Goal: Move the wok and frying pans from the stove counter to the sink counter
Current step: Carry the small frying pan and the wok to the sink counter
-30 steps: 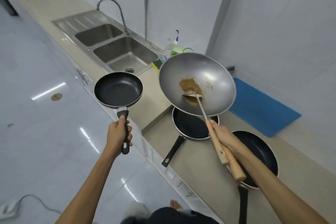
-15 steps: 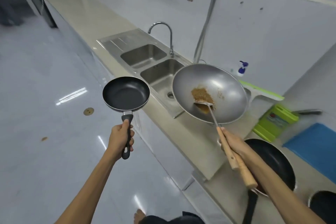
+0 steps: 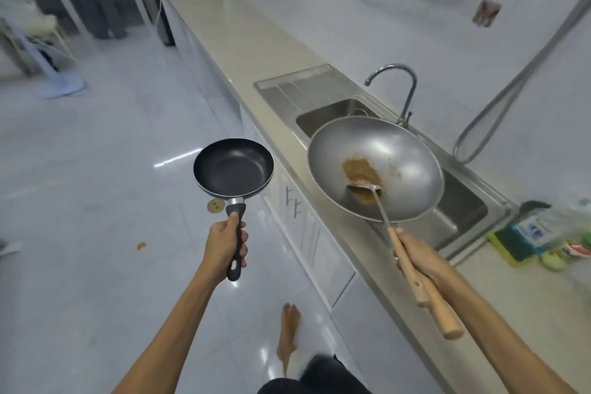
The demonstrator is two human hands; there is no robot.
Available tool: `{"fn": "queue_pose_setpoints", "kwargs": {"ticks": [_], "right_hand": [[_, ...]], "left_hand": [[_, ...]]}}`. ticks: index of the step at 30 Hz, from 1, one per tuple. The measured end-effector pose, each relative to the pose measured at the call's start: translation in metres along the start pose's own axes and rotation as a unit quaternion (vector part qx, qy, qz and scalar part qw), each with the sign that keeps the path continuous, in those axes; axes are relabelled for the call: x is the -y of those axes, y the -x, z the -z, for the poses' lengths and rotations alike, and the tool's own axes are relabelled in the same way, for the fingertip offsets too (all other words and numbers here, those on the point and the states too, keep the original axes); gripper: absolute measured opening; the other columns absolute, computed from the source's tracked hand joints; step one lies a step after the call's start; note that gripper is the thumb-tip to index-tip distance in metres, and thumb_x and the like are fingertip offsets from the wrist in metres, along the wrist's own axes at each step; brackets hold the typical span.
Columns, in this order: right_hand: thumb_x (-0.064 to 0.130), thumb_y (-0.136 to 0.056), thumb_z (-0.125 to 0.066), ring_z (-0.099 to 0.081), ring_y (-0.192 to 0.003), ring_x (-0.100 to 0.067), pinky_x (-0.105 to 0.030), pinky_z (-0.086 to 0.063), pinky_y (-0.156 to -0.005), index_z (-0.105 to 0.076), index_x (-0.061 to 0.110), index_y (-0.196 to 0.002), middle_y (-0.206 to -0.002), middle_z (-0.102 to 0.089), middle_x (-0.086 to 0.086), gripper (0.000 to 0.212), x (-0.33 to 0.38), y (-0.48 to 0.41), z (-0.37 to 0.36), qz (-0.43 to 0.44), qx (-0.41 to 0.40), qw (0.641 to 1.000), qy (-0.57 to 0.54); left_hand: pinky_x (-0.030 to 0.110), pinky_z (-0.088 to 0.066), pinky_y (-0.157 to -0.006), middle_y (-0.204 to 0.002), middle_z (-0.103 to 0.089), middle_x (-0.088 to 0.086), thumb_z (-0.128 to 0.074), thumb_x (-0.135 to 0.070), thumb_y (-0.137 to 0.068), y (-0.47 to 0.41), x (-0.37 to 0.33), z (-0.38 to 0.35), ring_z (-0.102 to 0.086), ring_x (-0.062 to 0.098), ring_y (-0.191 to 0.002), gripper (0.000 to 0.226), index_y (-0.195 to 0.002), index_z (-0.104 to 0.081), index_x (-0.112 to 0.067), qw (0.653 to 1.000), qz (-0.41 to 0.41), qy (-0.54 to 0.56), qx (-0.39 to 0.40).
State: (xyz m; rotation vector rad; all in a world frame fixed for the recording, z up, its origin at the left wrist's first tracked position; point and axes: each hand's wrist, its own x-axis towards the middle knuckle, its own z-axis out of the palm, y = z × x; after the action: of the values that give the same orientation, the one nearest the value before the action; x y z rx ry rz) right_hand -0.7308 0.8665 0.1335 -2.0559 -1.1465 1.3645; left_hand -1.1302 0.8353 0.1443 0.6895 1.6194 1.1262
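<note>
The small frying pan (image 3: 233, 167) is held by its black handle in the left hand (image 3: 225, 241), out over the floor. The wok (image 3: 375, 168), gripped with a spatula (image 3: 367, 188) by the right hand (image 3: 419, 257), is carried above the sink (image 3: 326, 113). Both should be kept level and set on the bare worktop (image 3: 243, 38) beyond. The faucet (image 3: 401, 86) and hose (image 3: 511, 89) must be cleared.

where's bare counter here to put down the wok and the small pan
The long beige counter beyond the steel drainboard is bare until the dark clutter at its far end. The counter strip near the right hand is open too, but sponges and bottles crowd its wall side. The sink basin lies under the grey steel wok.
</note>
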Motion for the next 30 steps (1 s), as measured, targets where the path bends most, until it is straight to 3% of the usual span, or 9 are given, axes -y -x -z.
{"fn": "queue_pose_setpoints", "kwargs": {"ticks": [4,10,16,20,24,30], "right_hand": [[0.065,-0.098,-0.048,-0.064,-0.059,-0.026,-0.043,-0.05,-0.07,-0.069,0.015,-0.071,-0.056,-0.067,-0.008,0.06,0.074,-0.074,-0.045,-0.005,0.013,1.0,0.001],[0.073,-0.092,-0.049,-0.071,-0.061,-0.023,-0.041,-0.057,-0.067,-0.075,0.02,-0.076,-0.062,-0.074,-0.008,0.061,0.184,-0.158,-0.102,0.007,0.023,1.0,0.01],[0.063,-0.1,-0.045,-0.068,-0.066,-0.027,-0.046,-0.057,-0.075,-0.072,0.014,-0.077,-0.064,-0.072,-0.009,0.061,0.282,-0.224,-0.152,0.015,0.029,0.999,0.025],[0.064,-0.101,-0.043,-0.07,-0.07,-0.025,-0.038,-0.057,-0.066,-0.072,0.018,-0.083,-0.071,-0.073,-0.011,0.057,0.331,-0.264,-0.19,0.006,0.003,1.0,0.015],[0.065,-0.101,-0.041,-0.066,-0.071,-0.029,-0.043,-0.054,-0.07,-0.068,0.016,-0.086,-0.075,-0.069,-0.015,0.058,0.376,-0.305,-0.236,-0.027,-0.015,0.999,-0.016],[0.069,-0.095,-0.046,-0.065,-0.063,-0.027,-0.047,-0.056,-0.071,-0.064,0.017,-0.08,-0.058,-0.067,-0.004,0.057,0.419,-0.35,-0.297,-0.066,-0.08,0.989,-0.104]], "left_hand": [[0.026,-0.043,-0.034,-0.054,-0.056,0.0,-0.046,-0.037,-0.105,-0.079,-0.031,0.028,-0.047,0.014,-0.034,0.039,-0.093,-0.061,-0.003,1.0,0.012,0.008,-0.026],[0.026,-0.041,-0.034,-0.052,-0.053,-0.001,-0.048,-0.038,-0.101,-0.188,-0.082,0.064,-0.045,0.016,-0.033,0.038,-0.083,-0.064,-0.009,0.998,0.025,0.0,-0.05],[0.025,-0.043,-0.034,-0.051,-0.056,-0.003,-0.046,-0.036,-0.104,-0.299,-0.12,0.085,-0.046,0.015,-0.034,0.04,-0.082,-0.061,-0.007,0.999,0.025,-0.004,-0.043],[0.026,-0.042,-0.034,-0.05,-0.054,0.001,-0.046,-0.035,-0.105,-0.389,-0.148,0.104,-0.047,0.016,-0.033,0.039,-0.093,-0.06,-0.001,0.999,0.03,-0.006,-0.016],[0.025,-0.041,-0.035,-0.051,-0.055,0.0,-0.047,-0.036,-0.104,-0.482,-0.188,0.13,-0.046,0.017,-0.035,0.039,-0.092,-0.062,-0.003,0.998,0.034,-0.045,0.018],[0.027,-0.044,-0.036,-0.053,-0.056,0.0,-0.047,-0.04,-0.103,-0.605,-0.247,0.164,-0.049,0.016,-0.036,0.041,-0.093,-0.064,-0.004,0.99,0.017,-0.116,0.082]]}}
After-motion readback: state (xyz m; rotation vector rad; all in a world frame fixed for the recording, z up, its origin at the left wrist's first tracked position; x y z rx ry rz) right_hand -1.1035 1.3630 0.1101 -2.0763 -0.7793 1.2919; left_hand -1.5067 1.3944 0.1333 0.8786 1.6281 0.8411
